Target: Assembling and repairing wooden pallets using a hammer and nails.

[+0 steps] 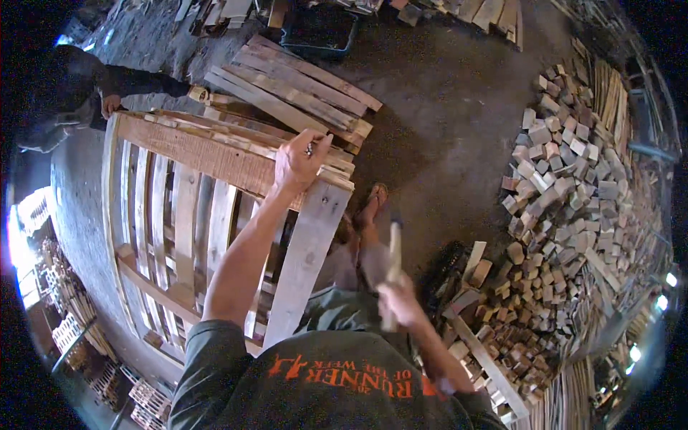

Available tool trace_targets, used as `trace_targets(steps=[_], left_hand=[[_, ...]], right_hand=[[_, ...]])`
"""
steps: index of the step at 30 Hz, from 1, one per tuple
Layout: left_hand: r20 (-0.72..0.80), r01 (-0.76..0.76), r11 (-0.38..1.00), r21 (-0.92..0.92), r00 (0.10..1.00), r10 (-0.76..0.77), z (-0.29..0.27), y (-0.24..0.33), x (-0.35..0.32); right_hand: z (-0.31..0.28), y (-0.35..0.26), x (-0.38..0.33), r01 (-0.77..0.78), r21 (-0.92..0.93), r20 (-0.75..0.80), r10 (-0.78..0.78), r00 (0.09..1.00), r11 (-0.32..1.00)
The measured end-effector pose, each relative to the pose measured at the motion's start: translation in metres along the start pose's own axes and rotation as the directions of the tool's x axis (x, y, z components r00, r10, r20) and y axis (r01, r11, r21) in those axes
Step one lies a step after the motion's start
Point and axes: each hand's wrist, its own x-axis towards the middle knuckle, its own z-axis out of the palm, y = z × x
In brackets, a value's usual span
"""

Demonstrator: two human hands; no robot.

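A wooden pallet (pixel 186 147) stands on its side before me, with slats running between its boards. My left hand (pixel 304 161) is closed at the top edge, near the right corner. Small shiny bits show at its fingers, too small to name. Below it, a wide end board (pixel 309 247) slopes down toward me. To the right of the pallet, my right hand (pixel 403 304) is wrapped round the light handle of a hammer (pixel 395 258). The hammer points away from me, its dark head blurred by motion and apart from the wood.
At the far left corner, another person's hand (pixel 110 106) touches the pallet. Loose planks (pixel 301 82) lie beyond it, near a dark crate (pixel 319 39). A big heap of wood blocks (pixel 555 186) fills the right side. My foot (pixel 378 195) is beside the pallet.
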Motion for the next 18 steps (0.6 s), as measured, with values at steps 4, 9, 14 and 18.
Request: trace_targets(steps=[4, 9, 14, 18], left_hand=[[-0.051, -0.03, 1.0, 0.009, 0.998, 0.031, 0.0, -0.002, 0.003], [-0.066, 0.044, 0.998, -0.039, 0.997, -0.046, -0.001, -0.001, 0.002], [-0.089, -0.048, 0.997, 0.059, 0.995, 0.053, 0.0, 0.002, 0.002], [-0.133, -0.049, 0.998, 0.05, 0.99, 0.056, 0.0, -0.012, 0.001]], right_hand=[[0.091, -0.022, 0.005, 0.148, 0.078, 0.173, -0.159, 0.972, 0.986], [0.06, 0.0, 0.004, 0.156, 0.099, 0.055, -0.162, 0.985, 0.983], [0.097, -0.008, 0.007, 0.134, 0.157, 0.24, -0.169, 0.956, 0.978], [0.057, -0.019, -0.003, 0.286, 0.03, 0.252, -0.284, 0.925, 0.958]])
